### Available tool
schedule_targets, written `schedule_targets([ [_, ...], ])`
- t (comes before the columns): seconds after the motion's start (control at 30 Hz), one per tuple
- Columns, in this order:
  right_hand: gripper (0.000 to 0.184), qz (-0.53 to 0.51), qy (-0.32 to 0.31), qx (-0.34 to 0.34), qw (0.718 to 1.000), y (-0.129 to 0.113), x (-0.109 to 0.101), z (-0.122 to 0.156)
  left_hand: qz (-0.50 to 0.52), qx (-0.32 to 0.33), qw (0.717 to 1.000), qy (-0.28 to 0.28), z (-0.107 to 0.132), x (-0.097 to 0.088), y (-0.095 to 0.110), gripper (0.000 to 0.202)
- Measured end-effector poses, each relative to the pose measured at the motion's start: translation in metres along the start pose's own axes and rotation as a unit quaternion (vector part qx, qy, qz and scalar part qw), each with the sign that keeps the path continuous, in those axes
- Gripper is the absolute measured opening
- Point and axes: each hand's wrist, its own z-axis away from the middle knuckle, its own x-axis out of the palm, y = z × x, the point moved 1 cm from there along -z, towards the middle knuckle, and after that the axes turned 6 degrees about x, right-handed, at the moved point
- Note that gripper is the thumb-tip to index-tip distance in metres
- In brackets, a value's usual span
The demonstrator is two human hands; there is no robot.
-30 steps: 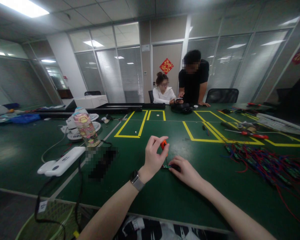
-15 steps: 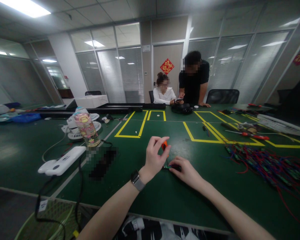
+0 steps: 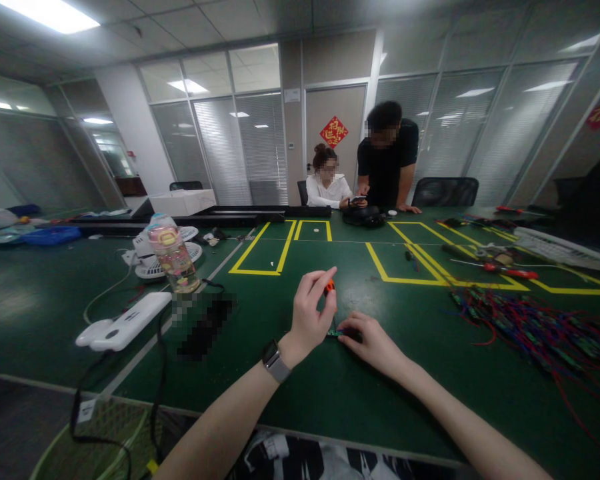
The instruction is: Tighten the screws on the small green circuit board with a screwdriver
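Centrally, on the near part of the green table (image 3: 330,400), one small green circuit board (image 3: 333,332) lies flat, only a sliver of it showing between the two hands. One orange-handled screwdriver (image 3: 329,287) stands upright over the board's left end, gripped in the curled fingers of the left hand (image 3: 310,315), while the right hand (image 3: 375,343), fingers drawn narrow, pins the board's right end to the table. One tangle of red and blue wires (image 3: 530,327) lies well apart on the right.
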Motion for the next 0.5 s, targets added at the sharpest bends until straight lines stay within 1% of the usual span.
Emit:
schedule_targets([
  [0.07,0.011,0.002,0.001,-0.004,1.0,0.0011,0.0003,0.0004,0.003,0.003,1.0,0.0,-0.0007,-0.0002,0.0004,0.035],
  [0.2,0.012,0.0,0.003,-0.004,1.0,0.0025,0.0007,0.0,-0.01,0.01,1.0,0.016,-0.0029,-0.0013,-0.0001,0.027],
  [0.3,0.012,-0.001,0.003,-0.004,1.0,0.0019,0.0006,-0.0005,-0.02,0.001,1.0,0.015,-0.0027,-0.0017,-0.0005,0.022],
  [0.5,0.011,0.004,-0.002,-0.001,1.0,-0.0013,-0.0012,0.0002,0.006,-0.017,1.0,-0.011,0.0005,-0.0004,0.0013,0.036],
])
